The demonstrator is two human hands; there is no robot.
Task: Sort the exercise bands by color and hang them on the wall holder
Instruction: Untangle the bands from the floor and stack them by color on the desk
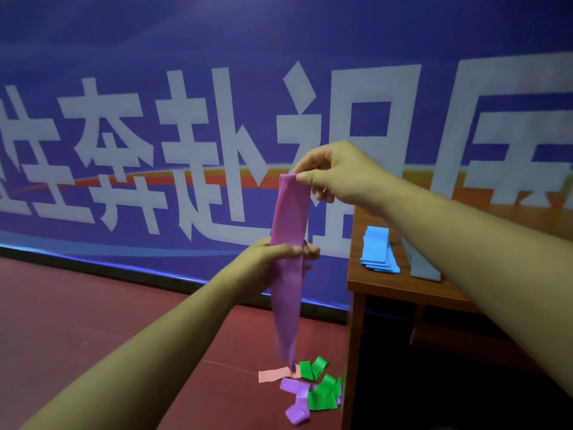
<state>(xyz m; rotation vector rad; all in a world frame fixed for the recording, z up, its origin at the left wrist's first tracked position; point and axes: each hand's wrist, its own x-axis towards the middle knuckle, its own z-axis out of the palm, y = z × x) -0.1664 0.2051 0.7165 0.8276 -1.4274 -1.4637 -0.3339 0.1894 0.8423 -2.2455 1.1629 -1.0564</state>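
A: Where is the long purple elastic band (290,209)?
B: I see it hanging over the red floor (93,321); the right hand (338,175) pinches its top end, the left hand (268,262) grips its middle.

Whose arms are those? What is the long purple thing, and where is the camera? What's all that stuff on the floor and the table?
There is no machine here, just a person. The camera sits on the person's head and looks down, so you see their own two arms reaching out. The right hand pinches the top of a long purple band, a stretchy strip for exercise. The left hand grips it lower down, so it hangs straight. On the red floor below lies a small heap: green bands, a pink band and more purple bands. On the wooden table at the right sits a stack of blue bands, with a grey band beside it. Behind is a blue wall with big white letters.
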